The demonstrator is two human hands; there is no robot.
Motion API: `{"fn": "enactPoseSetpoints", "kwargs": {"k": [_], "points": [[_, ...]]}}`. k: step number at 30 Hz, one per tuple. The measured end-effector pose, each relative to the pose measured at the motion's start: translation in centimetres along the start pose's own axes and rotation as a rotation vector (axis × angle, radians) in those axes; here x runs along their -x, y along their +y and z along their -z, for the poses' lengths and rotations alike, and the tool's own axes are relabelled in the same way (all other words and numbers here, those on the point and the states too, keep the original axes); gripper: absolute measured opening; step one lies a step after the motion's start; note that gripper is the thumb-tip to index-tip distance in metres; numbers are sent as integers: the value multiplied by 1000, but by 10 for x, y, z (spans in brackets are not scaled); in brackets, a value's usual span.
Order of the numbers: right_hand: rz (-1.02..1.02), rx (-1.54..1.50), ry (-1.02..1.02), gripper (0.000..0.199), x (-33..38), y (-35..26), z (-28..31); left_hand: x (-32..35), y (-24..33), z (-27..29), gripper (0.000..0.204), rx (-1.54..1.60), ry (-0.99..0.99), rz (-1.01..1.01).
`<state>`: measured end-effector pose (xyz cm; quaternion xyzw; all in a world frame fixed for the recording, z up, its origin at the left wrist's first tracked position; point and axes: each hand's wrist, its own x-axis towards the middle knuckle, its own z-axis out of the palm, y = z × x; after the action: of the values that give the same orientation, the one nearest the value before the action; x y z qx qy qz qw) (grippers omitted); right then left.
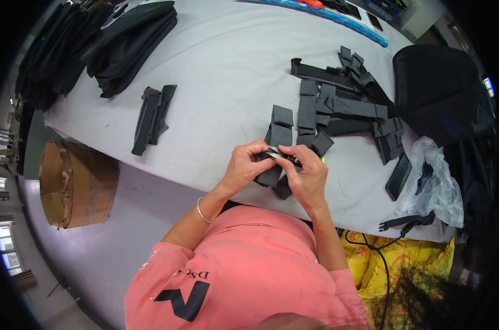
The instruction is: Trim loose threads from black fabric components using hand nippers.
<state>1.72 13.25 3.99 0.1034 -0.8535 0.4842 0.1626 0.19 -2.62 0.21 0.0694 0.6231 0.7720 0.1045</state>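
Note:
My left hand (246,167) and my right hand (307,177) meet over the table's near edge, fingertips pinched together. Between them is a black fabric strap (269,175), folded, and both hands grip it. A small silvery-white piece (274,154) shows at the fingertips; its kind is too small to make out. Just beyond the hands lies another black strap (282,116). To the right spreads a loose heap of folded black straps (345,110), and one strap end (322,143) lies close to my right hand.
Stacked black fabric pieces (131,47) sit far left, with a small bundle of straps (153,118) nearer. A cardboard drum (87,181) stands on the floor. At right are a phone (398,176), a clear plastic bag (434,184), a buckle strap (408,221) and a black padded piece (442,93).

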Motion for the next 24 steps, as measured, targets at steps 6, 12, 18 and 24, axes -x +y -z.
{"fn": "enactPoseSetpoints", "kwargs": {"k": [6,12,18,24], "points": [[202,285,29,15,-2,5,3,2,3,-1,10,16,-24,45],[-344,-308,38,15,-8,21,17,0,14,4,22,246,19,182],[-329,-420,-193,6,0,26,9,0,13,3,28,300,-28,170],[-348,-464,-90,6,0,31,22,-1,24,4,38,395,-28,281]]}}
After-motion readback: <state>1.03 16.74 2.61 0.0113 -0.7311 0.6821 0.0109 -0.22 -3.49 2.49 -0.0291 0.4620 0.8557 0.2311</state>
